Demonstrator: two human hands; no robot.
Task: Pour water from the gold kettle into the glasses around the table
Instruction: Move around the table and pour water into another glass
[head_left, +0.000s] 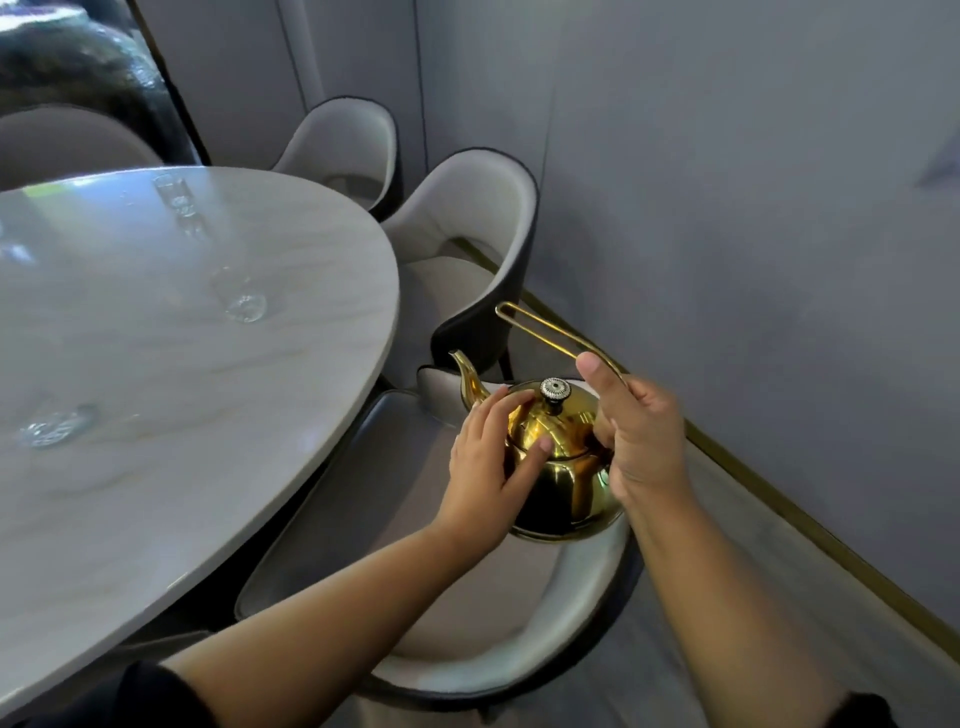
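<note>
The gold kettle (563, 475) hangs upright over a chair seat, off the table's right edge, spout pointing up and left. My right hand (636, 436) grips its thin wire handle, thumb raised along the wire. My left hand (493, 457) rests with straight fingers on the kettle's lid and left side, beside the silver knob. Three clear glasses stand on the marble table (156, 467): one near the left (54, 426), one in the middle (244, 299), one far back (179, 200). Whether they hold water is unclear.
Grey upholstered chairs line the table's right side: one under the kettle (467, 623), a second (467, 260) and a third (348, 145) further back. A grey wall with a gold floor strip (779, 499) runs close on the right.
</note>
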